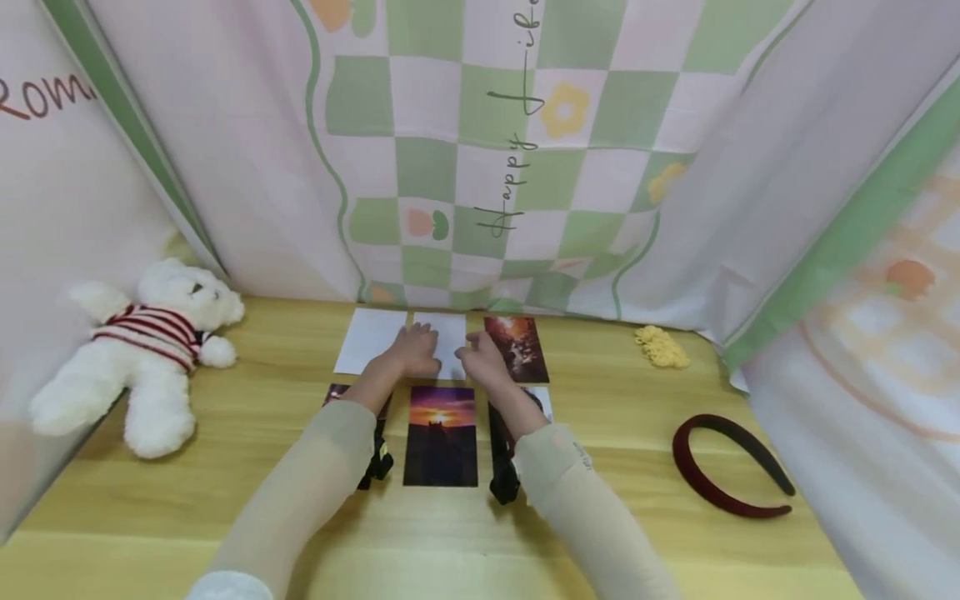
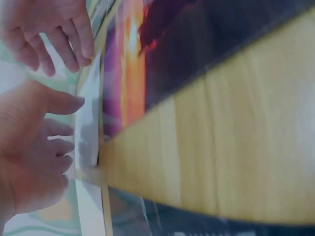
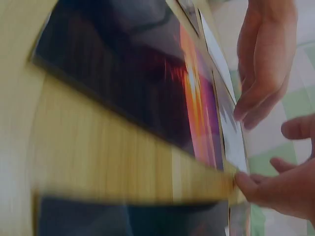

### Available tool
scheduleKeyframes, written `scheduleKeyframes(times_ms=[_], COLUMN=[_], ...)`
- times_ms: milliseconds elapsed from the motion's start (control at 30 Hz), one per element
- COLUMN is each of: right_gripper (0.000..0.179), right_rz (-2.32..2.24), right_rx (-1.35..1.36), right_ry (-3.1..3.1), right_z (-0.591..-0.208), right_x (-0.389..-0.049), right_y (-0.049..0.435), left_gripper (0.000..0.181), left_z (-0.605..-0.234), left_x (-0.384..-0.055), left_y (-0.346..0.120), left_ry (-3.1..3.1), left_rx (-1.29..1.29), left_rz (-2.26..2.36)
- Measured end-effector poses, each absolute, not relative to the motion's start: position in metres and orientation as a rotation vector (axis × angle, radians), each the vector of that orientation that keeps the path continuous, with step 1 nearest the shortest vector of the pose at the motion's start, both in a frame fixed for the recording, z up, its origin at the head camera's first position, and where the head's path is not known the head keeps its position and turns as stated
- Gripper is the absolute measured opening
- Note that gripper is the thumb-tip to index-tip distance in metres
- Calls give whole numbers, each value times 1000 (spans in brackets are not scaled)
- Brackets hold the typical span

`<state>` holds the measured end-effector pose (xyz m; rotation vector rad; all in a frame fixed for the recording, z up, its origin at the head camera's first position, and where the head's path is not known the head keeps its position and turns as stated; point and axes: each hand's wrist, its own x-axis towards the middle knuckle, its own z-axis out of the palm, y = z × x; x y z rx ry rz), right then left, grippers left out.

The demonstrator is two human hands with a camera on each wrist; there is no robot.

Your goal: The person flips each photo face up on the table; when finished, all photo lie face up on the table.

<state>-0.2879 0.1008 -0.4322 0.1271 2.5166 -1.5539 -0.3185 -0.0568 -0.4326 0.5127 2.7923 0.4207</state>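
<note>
My left hand (image 1: 416,350) is over the middle white card (image 1: 452,333) in the back row, its fingers relaxed and pointing away from me. At that card's right edge is my right hand (image 1: 483,360), thumb and fingers apart, overlapping a photo of an orange sky (image 1: 525,346) in the head view. In the right wrist view a fingertip of the right hand (image 3: 285,191) is right at the white card's (image 3: 232,135) corner. The left wrist view shows the left hand (image 2: 34,147) beside the same card (image 2: 88,118). In front lies a purple sunset photo (image 1: 440,437).
Another white card (image 1: 363,342) lies at the back left. More cards are partly hidden beneath my forearms. A white teddy bear (image 1: 157,350) in a striped shirt sits at the left. To the right are a yellow knitted bundle (image 1: 660,346) and a dark red headband (image 1: 708,479). A checked curtain (image 1: 487,150) hangs behind.
</note>
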Motion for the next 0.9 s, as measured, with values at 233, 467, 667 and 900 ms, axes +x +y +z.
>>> scheduleKeyframes(times_ms=[233, 467, 667, 900], right_gripper=[57, 54, 52, 52], right_rz=[-1733, -1883, -1909, -2000], right_rx=[309, 424, 465, 531], right_ry=[2479, 2376, 2350, 2286], right_z=[-428, -428, -431, -435], right_x=[-286, -288, -288, -290], right_y=[89, 87, 87, 86], left_gripper=[65, 65, 66, 67], left_z=[-440, -441, -443, -449], left_x=[-318, -319, -323, -326], left_y=[-60, -61, -61, -63], left_ry=[2738, 2748, 2725, 2734], left_rx=[565, 546, 543, 552], left_rz=[413, 413, 424, 420])
